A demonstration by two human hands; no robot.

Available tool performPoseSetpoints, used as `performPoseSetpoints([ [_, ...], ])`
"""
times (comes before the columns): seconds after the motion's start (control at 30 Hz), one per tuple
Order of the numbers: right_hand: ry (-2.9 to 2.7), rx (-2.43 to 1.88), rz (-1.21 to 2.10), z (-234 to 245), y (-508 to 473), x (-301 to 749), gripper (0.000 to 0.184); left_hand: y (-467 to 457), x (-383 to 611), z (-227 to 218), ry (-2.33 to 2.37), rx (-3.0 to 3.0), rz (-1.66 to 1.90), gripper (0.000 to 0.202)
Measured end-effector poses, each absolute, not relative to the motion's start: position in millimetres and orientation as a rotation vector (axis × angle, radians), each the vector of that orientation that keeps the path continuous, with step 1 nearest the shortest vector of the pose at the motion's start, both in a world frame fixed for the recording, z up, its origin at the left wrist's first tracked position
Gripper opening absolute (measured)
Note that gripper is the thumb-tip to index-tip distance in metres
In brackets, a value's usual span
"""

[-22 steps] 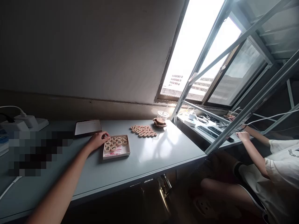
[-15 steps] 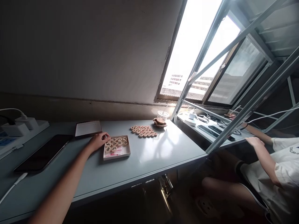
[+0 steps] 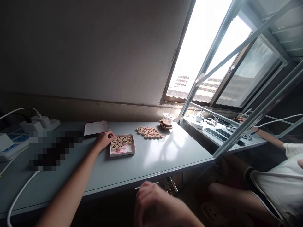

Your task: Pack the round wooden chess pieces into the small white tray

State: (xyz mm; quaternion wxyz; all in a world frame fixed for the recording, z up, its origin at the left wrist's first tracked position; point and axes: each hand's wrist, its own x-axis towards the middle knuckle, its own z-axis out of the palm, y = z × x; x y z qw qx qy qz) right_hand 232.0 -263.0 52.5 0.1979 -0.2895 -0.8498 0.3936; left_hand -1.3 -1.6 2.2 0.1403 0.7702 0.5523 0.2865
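My left hand (image 3: pixel 104 140) rests at the upper left corner of a shallow cardboard box (image 3: pixel 122 154), its curled fingers and thumb gripping the rim. Inside the box, several round wooden Chinese chess pieces (image 3: pixel 120 142) with dark characters lie in rows, and a pink-and-white packet (image 3: pixel 123 149) shows at the front. More Chinese chess pieces (image 3: pixel 149 132) sit grouped flat on the desk to the right of the box. Below the desk's front edge, my right hand (image 3: pixel 152 200) is smeared by motion, and its fingers are hard to make out.
Behind my left hand lies the box lid (image 3: pixel 96 128). A brown carved object (image 3: pixel 165 124) and a lidded plastic cup (image 3: pixel 169 117) stand by the wall. Power strips (image 3: pixel 44 125) and a cable are at left. A person (image 3: pixel 284 176) sits at right, beyond the metal bed frame (image 3: pixel 227 142).
My right hand has come into view from below. The scene has shifted slightly right as my view turned. My left hand stays at the box corner. The other person's near arm has moved back.
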Motion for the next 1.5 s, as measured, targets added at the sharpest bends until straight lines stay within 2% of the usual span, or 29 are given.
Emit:
performPoseSetpoints([
  [0.1, -2.223, -0.947, 0.782, 88.0, -205.5, 255.1, 0.026, 0.4, -3.3, -0.4, 1.701, 2.170, 0.840, 0.030],
  [0.2, -2.154, -1.214, 0.428, 98.7, -142.8, 273.4, 0.030, 4.2, -4.8, -4.8, 1.678, 2.109, 0.881, 0.028],
  [0.37, -2.188, -1.593, -0.049, 74.6, -67.0, 285.7, 0.023, 7.3, -4.6, -8.2, 1.584, 2.100, 0.945, 0.026],
  [0.57, -2.269, -1.668, -0.336, 35.0, -28.8, 277.1, 0.021, 7.9, -3.3, -7.3, 1.583, 2.139, 0.911, 0.023],
  [0.73, -2.189, -1.660, -0.409, 17.7, -19.9, 277.2, 0.017, 9.7, -1.7, -7.3, 1.579, 2.152, 0.902, 0.021],
  [1.07, -2.228, -1.626, -0.492, 17.7, -16.5, 278.4, 0.016, 9.8, 0.3, -6.4, 1.628, 2.183, 0.855, 0.021],
  [1.37, -2.167, -1.620, -0.324, 17.6, -24.7, 281.2, 0.008, 9.4, 0.2, -7.6, 1.620, 2.230, 0.870, 0.023],
  [1.5, -2.160, -1.596, -0.272, 15.8, -24.6, 279.5, 0.013, 8.7, 0.6, -6.9, 1.637, 2.232, 0.853, 0.023],
])
